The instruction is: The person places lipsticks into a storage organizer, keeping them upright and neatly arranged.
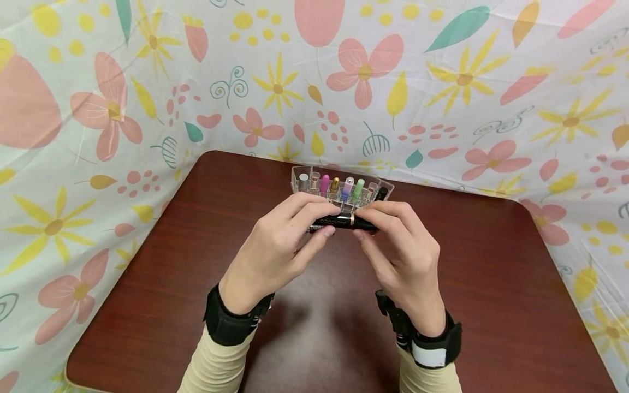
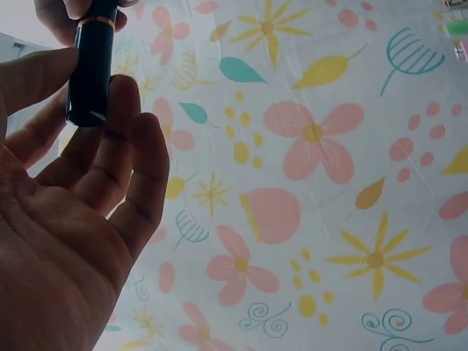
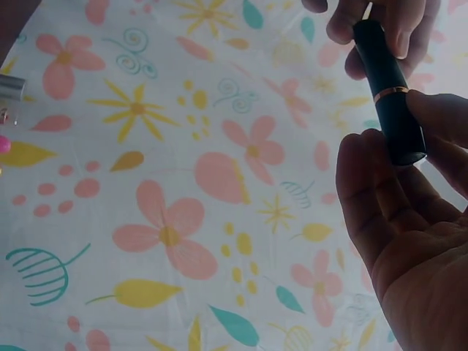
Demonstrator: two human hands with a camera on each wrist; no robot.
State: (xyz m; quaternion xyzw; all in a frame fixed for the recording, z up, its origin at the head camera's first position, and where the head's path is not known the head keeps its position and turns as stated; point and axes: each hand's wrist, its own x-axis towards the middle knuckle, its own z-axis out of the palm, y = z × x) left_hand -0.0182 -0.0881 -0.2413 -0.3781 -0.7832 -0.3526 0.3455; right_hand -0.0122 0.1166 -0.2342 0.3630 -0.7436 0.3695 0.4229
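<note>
Both hands hold a closed black lipstick tube (image 1: 335,220) with a thin gold band, level above the table in the head view. My left hand (image 1: 277,240) pinches its left end between thumb and fingers. At the other end, beyond the band, the thumb and fingers of my right hand (image 1: 405,248) pinch the tube. In the left wrist view the lower part of the tube (image 2: 91,77) lies between thumb and curled fingers. The right wrist view shows the band of the tube (image 3: 391,93) beside the right thumb. Just behind the hands stands a clear organizer (image 1: 385,186).
Several slim cosmetic tubes stand upright in the organizer, among them a pink tube (image 1: 325,183), a gold tube (image 1: 335,184) and a green tube (image 1: 359,188). The dark red-brown table (image 1: 491,284) meets a flower-printed cloth (image 1: 314,71) behind and at the sides.
</note>
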